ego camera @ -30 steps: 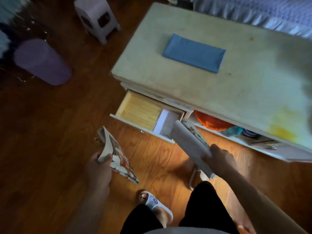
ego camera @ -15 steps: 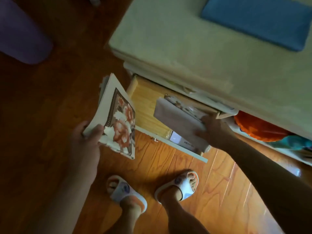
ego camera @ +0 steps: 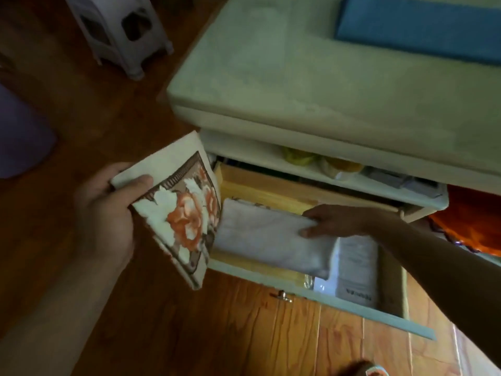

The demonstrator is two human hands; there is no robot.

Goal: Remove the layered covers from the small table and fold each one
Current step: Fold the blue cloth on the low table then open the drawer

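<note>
The white cover (ego camera: 273, 237), folded, is now going down into the open drawer (ego camera: 311, 291); half a second ago it was only tipping over the drawer's edge. The right hand (ego camera: 329, 222) is pinching its far end, thumb over the top, fingers behind. The floral cover (ego camera: 176, 210), folded too, is waiting just left of the drawer, the left hand (ego camera: 108, 213) gripping its corner with the thumb on top. A blue cover (ego camera: 423, 25) is lying folded on the tabletop (ego camera: 271, 77). So folding looks done; stowing is under way, floral one likely next. Papers (ego camera: 355, 270) are sitting in the drawer's right part.
</note>
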